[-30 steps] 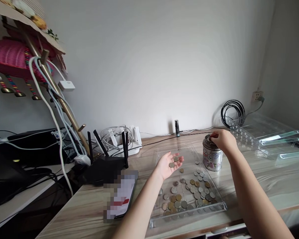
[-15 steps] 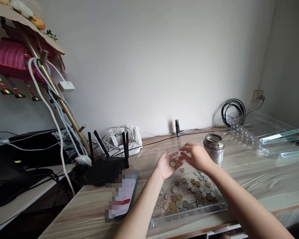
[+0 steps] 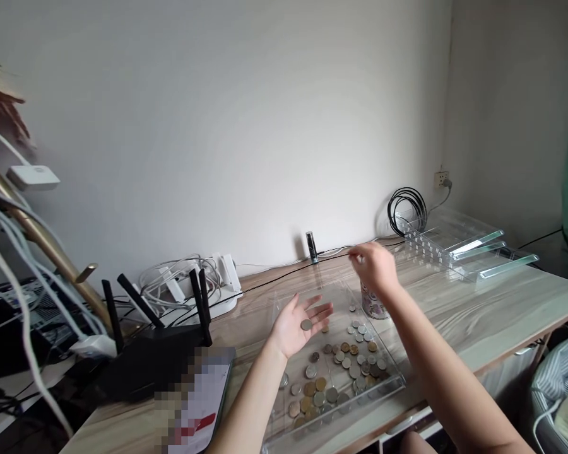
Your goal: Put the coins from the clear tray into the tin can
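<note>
My left hand [image 3: 299, 325] is palm up with its fingers spread, and one coin [image 3: 306, 325] lies on the palm. Raised above the patterned tin can [image 3: 375, 306], my right hand [image 3: 375, 265] has thumb and fingers pinched together. Its fingertips hide most of what they hold, which seems to be a coin from the left palm. The can's top is behind the right hand and wrist. Below both hands, many silver and brass-coloured coins [image 3: 344, 347] lie spread in a clear plastic tray [image 3: 383, 388] on the desk.
Left of the tray are a phone [image 3: 203, 397], a black router [image 3: 156, 359] and a white device with bundled cable [image 3: 218, 296]. A small dark bottle [image 3: 311, 247] stands near the wall. Clear stacked trays [image 3: 459, 246] and a black cable coil [image 3: 407, 211] are at the right.
The left palm held two coins and now carries one. My right hand has moved away from it, up and over the can. The whole view has turned to the right.
</note>
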`<state>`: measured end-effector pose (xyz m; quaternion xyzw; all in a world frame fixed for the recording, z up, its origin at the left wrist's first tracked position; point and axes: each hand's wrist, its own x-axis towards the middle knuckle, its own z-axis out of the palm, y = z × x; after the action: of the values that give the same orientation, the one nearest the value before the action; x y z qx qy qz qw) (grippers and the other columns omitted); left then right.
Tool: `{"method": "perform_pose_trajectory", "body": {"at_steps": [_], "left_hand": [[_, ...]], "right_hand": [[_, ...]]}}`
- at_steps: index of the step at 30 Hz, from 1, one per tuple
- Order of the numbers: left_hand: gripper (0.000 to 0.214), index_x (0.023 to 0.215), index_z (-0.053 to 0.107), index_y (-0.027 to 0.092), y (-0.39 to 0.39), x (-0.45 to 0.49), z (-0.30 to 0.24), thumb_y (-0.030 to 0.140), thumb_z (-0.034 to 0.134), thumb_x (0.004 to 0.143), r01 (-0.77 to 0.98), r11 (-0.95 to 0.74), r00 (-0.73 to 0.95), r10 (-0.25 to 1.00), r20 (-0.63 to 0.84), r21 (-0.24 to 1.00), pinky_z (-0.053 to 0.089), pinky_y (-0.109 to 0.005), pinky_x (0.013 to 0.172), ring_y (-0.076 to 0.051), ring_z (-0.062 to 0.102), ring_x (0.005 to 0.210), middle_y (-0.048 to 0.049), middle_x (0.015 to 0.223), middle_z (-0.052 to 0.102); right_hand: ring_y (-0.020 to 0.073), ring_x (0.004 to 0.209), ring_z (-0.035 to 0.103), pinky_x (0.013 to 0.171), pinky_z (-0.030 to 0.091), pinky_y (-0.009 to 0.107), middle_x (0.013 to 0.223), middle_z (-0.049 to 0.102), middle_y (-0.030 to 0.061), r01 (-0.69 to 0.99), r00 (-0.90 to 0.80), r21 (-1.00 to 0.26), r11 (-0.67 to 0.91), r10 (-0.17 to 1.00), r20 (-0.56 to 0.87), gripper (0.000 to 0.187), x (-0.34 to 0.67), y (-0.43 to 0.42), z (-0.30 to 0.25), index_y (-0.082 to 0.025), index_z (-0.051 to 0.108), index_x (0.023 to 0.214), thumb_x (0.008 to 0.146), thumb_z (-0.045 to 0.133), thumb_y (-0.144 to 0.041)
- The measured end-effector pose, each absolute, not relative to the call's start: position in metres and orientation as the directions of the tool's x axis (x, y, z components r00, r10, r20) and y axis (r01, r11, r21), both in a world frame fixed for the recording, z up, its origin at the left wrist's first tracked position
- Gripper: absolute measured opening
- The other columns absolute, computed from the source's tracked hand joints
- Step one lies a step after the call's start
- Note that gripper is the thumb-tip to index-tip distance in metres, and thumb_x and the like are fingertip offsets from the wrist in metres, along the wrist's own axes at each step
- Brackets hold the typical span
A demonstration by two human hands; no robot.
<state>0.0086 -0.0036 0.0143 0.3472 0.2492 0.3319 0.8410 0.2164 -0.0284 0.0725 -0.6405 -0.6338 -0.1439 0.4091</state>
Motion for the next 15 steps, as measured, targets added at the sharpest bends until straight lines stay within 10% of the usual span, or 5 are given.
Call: {"method": "perform_pose_trajectory", "body": {"at_steps": [8, 12, 15], "left_hand": [[0.041, 0.106, 0.047, 0.008, -0.002, 0.01, 0.015, 0.039, 0.034, 0.082, -0.391, 0.534, 0.582, 0.774, -0.248, 0.75, 0.041, -0.036, 0.082, -0.024, 0.051, 0.101, -0.0193, 0.106, 0.055], [0.043, 0.106, 0.047, 0.008, 0.001, 0.008, 0.012, 0.04, 0.033, 0.082, -0.463, 0.516, 0.543, 0.807, -0.23, 0.721, 0.042, -0.035, 0.079, -0.024, 0.053, 0.097, -0.0187, 0.102, 0.056], [0.046, 0.106, 0.049, 0.008, 0.004, 0.005, 0.008, 0.042, 0.031, 0.082, -0.486, 0.496, 0.488, 0.837, -0.248, 0.719, 0.045, -0.033, 0.069, -0.022, 0.058, 0.082, -0.0154, 0.091, 0.06]], "right_hand": [[0.0155, 0.069, 0.053, 0.057, 0.035, 0.024, 0.072, 0.063, 0.0032, 0.892, 0.36, -0.43, -0.14, 0.795, 0.488, 0.014, 0.271, -0.012, 0.07, -0.023, 0.066, 0.07, 0.064, 0.053, -0.024], [0.016, 0.08, 0.051, 0.067, 0.036, 0.025, 0.083, 0.062, 0.0058, 0.939, 0.189, -0.333, 0.085, 0.68, 0.708, 0.024, 0.225, -0.023, 0.063, -0.02, 0.063, 0.085, 0.077, 0.042, -0.027], [0.011, 0.069, 0.052, 0.06, 0.035, 0.021, 0.083, 0.061, 0.0027, 0.874, -0.204, -0.234, 0.425, 0.76, 0.616, 0.023, 0.176, -0.032, 0.047, -0.022, 0.062, 0.084, 0.079, 0.041, -0.029]]}}
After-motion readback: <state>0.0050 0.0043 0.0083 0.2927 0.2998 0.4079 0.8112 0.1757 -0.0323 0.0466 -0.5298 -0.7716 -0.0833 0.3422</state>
